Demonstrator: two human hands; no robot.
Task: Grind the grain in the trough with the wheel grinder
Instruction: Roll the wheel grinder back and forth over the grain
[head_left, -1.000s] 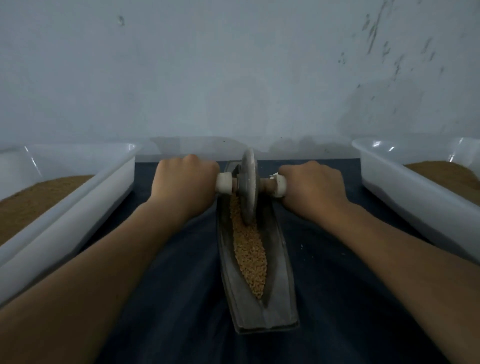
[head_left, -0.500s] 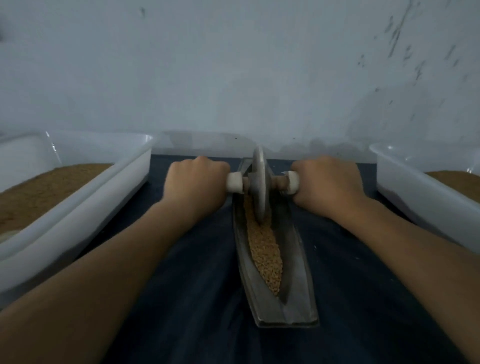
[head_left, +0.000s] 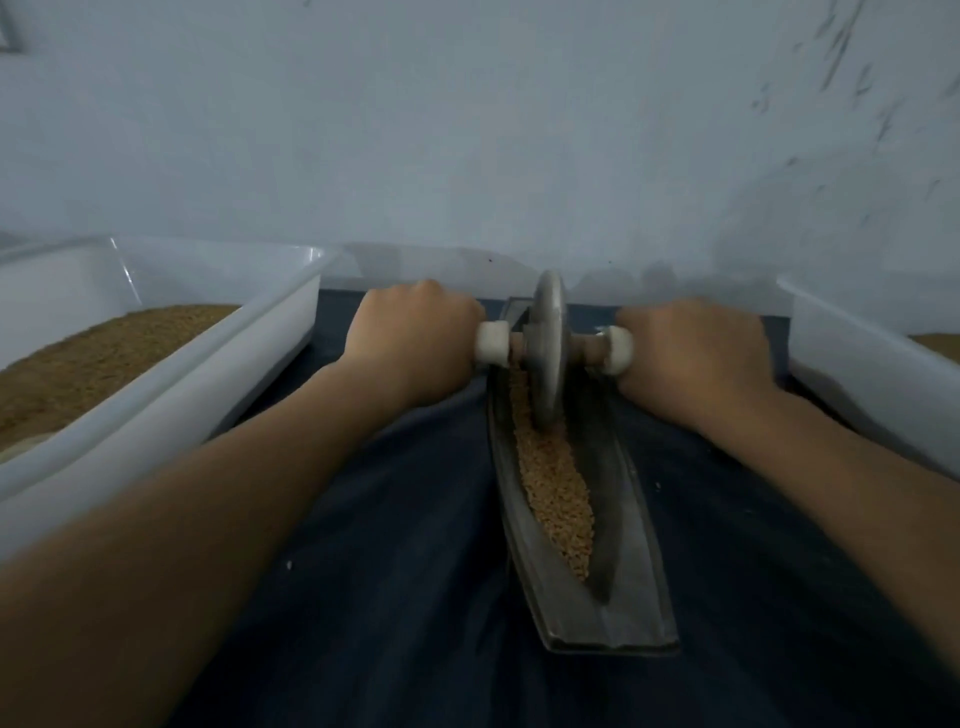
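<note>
A grey metal wheel grinder (head_left: 548, 353) stands upright in the far end of a long narrow dark trough (head_left: 628, 525) that runs away from me on a dark blue cloth. Tan grain (head_left: 556, 488) fills the trough's groove from the wheel back toward me. My left hand (head_left: 415, 343) grips the axle handle left of the wheel, behind a white end cap. On the other side my right hand (head_left: 691, 353) grips the right handle the same way. Both handles are hidden inside my fists.
A white plastic tray (head_left: 208, 384) holding tan grain stands at the left, close to my left forearm. Another white tray (head_left: 857, 374) with grain stands at the right edge. A pale wall rises just behind the trough's far end.
The view has shifted, so the trough and wheel appear further right. The wheel stays at the far end of the trough and both hands keep their grip.
</note>
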